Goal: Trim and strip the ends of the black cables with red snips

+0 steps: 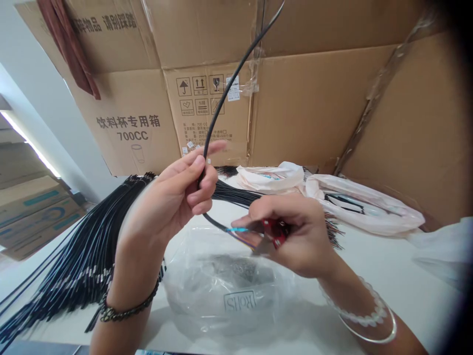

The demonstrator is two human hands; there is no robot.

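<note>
Dark bracelet (127,313) foremost, my left hand (168,202) pinched cable (222,100), right hand (303,236) gripped red tool (276,232), seemingly working wires (238,230); steadiness needed next.

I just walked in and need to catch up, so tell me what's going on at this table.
A person is working on a black cable. The left hand has it in its grip near one end, where thin coloured wires stick out. The right hand holds a red-handled tool at those wires; blur hides whether it has closed on them. Below lies a clear plastic bag, with a large bundle of black cables at the left.
</note>
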